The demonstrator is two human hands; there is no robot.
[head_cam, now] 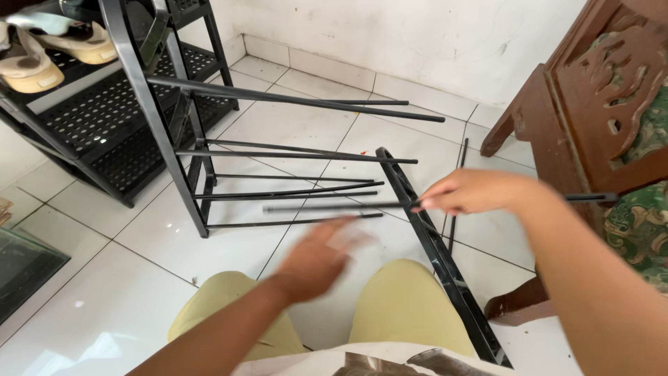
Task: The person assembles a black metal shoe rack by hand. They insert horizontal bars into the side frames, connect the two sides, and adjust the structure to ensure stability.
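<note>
My right hand (473, 193) pinches a thin black metal rod (334, 207) that lies level, its far end showing past my wrist near the wooden chair. My left hand (316, 259) is blurred, fingers spread, holding nothing, just under the rod. A black side frame (156, 118) stands tilted on the left with several thin rods (292, 154) sticking out to the right. A second black side frame (435, 251) lies on the white tile floor beside my right knee.
A black shoe rack (90, 118) with perforated shelves and sandals (42, 49) stands at the upper left. A carved wooden chair (598, 104) with green cushion fills the right. One loose rod (457, 188) lies on the tiles. A glass pane (21, 264) is at the left edge.
</note>
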